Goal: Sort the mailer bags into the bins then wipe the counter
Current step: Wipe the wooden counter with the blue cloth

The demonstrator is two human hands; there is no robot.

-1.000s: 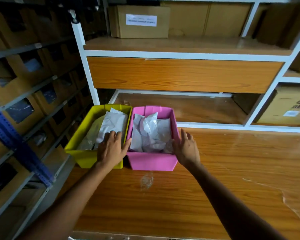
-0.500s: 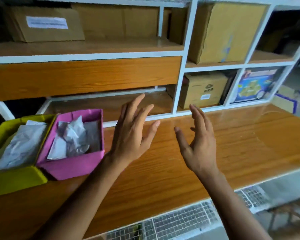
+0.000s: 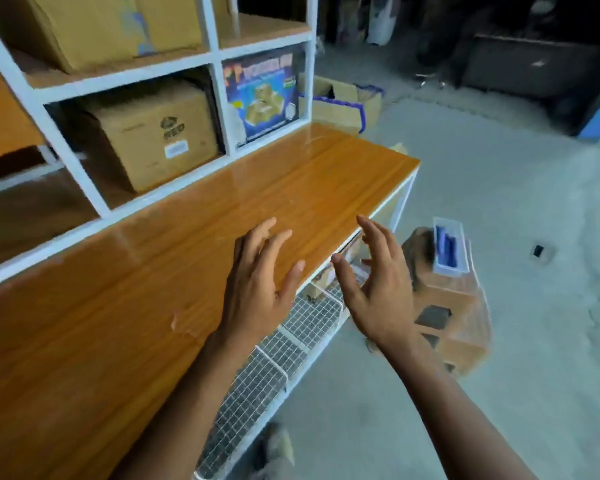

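Both hands hold nothing. We see the left hand [image 3: 257, 289] with fingers straight and fanned, palm down over the front edge of the counter [image 3: 118, 323]; we cannot tell if it touches the top. The right hand [image 3: 378, 289] is loosely spread, fingers slightly bent, thumb apart, palm turned toward the left hand. It hangs past the counter's front edge, just beside the left hand and not touching it. Both forearms are bare.

The counter is a long glossy slab with orange wood grain and a scuffed patch near the left wrist. It runs from lower left to a squared end at upper right. Under its front edge we see a wire mesh shelf [image 3: 257, 375] in a white frame. Behind the counter stands a white shelf unit [image 3: 219, 98] with square cubbies. One cubby holds a brown cardboard box [image 3: 153, 136] with a dark logo and a white label. The next holds a colourful printed box [image 3: 262, 95], and above sits a larger plain carton [image 3: 84, 26].

On the grey, rough floor [image 3: 499, 168] a brown carton [image 3: 454, 306] carries a clear plastic tray [image 3: 447, 247] with blue items inside, too blurred to name.
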